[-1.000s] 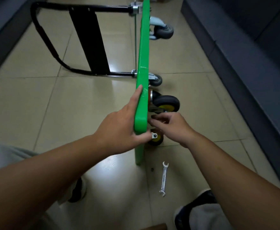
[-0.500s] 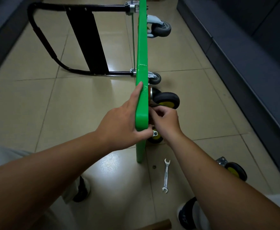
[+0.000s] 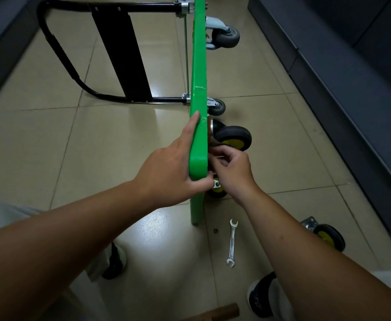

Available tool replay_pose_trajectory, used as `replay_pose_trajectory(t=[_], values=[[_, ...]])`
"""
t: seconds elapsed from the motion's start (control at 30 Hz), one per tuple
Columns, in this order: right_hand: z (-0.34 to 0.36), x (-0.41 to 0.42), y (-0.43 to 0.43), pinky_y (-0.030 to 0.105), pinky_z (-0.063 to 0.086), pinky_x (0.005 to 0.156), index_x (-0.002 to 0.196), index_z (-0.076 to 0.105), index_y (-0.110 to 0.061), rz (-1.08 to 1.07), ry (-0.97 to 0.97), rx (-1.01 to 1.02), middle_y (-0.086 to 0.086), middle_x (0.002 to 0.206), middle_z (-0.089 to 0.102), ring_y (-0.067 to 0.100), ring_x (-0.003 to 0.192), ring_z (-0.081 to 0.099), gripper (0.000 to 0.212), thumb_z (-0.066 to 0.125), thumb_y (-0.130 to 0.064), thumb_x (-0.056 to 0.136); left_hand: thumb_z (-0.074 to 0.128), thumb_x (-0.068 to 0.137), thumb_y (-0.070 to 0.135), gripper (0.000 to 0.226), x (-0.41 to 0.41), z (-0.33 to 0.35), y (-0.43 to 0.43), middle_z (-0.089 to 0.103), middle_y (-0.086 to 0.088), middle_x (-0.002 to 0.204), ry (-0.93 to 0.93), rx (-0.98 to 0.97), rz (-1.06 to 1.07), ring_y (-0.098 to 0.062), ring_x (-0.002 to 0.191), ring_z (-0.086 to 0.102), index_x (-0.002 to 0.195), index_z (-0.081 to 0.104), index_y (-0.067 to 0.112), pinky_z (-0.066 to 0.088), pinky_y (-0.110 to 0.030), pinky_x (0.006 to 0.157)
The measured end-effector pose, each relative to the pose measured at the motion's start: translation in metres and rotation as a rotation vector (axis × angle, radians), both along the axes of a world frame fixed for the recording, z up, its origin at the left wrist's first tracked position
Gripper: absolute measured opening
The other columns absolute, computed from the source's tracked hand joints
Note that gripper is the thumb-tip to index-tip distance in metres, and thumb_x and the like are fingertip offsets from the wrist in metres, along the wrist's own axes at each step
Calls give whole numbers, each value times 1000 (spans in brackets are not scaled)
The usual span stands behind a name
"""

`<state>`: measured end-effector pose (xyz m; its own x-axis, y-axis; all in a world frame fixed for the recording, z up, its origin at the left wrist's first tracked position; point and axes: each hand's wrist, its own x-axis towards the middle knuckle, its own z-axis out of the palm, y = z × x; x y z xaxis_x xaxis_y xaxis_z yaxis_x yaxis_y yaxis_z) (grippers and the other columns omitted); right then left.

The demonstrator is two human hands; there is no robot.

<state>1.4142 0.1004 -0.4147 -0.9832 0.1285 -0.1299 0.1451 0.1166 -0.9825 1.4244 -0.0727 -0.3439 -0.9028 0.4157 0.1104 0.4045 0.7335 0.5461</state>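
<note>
A green platform cart stands on its side on the tiled floor, its black handle folded out to the left. My left hand grips the near end of the green deck, thumb hooked round its lower edge. My right hand is on the underside, fingers curled at the mount of a black caster with a yellow hub. What the fingers pinch is hidden. A second yellow-hub wheel shows just below my hands.
A steel open-end wrench and a small nut lie on the floor near the deck's corner. A loose caster sits at the right. Two grey casters are farther up the deck. Dark furniture lines both sides. My shoes are below.
My right hand has moved up against the caster mount and curled its fingers there. The view shifted, bringing the loose caster at the right into sight. My left hand keeps its grip.
</note>
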Motion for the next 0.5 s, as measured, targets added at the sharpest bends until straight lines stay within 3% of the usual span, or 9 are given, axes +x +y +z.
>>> replay_pose_trajectory(t=[0.1,0.23,0.37,0.5], values=[[0,0,0,39,60,90,107,74,-11,-20,-14,-48,3,101,77,16,96,74,14,69,-11,94,75,80,46,118,0,-1,0,64,2,122,-5,2,-10,-16,75,63,161,-9,32,58,-39,71],[0,-3,-5,43,62,86,95,77,-11,-115,-36,-62,1,89,78,18,90,75,18,69,-28,95,75,80,47,118,0,-1,0,63,0,123,-7,0,-15,-16,74,62,161,-10,32,58,-39,70],[1,-6,-10,33,61,80,89,77,-11,-184,-60,-80,0,84,78,14,83,75,13,74,-23,91,74,80,47,118,-1,-1,1,64,-1,121,-5,7,-12,-19,75,64,161,-10,31,58,-41,70],[1,-5,-10,23,57,65,89,77,-8,-156,-207,-106,1,83,78,13,80,75,27,73,-35,91,67,77,54,116,-1,-2,0,63,-1,125,-9,15,-12,-20,77,67,160,-11,34,59,-41,69]])
